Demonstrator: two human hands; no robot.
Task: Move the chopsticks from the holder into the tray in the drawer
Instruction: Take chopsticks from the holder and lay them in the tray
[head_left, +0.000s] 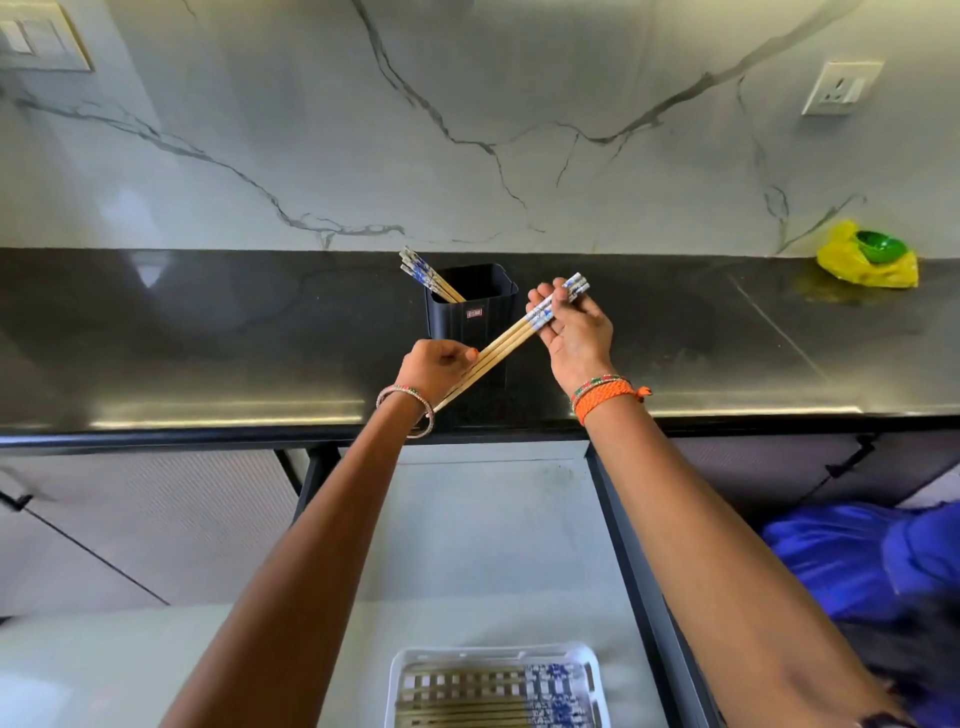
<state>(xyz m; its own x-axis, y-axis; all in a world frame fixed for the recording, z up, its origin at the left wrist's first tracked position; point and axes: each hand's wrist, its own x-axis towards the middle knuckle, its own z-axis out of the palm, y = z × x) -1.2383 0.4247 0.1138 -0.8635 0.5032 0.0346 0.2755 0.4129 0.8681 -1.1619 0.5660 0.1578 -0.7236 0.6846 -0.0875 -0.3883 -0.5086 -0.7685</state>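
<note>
**A:** so what are the hands doing here?

**B:** both are on one bundle of chopsticks (506, 343), held slantwise above the black desk (208, 338). The right hand (574, 332) has its fingers curled round the blue-and-white patterned ends, up high. The left hand (434, 369) pinches the bare wooden part lower down, and the tips poke out past its wrist. So the hands are apart, each clamped on its own end of the bundle.

**A:** and the holder?

**B:** the black holder (470, 312) stands on the desk right behind and between the hands. A few more chopsticks (428, 275) lean out of its left corner, patterned ends up.

**A:** where's the tray?

**B:** below the hands, toward the person. The drawer (493, 519) is pulled open under the desk edge, and the white tray (498, 656) sits at its near end between the forearms. Some chopsticks already lie flat in it, patterned ends to the right.

**A:** anything else?

**B:** a yellow bag (862, 265) with a green bowl (878, 246) on it, far off past the right hand by the marble wall (467, 104).
</note>
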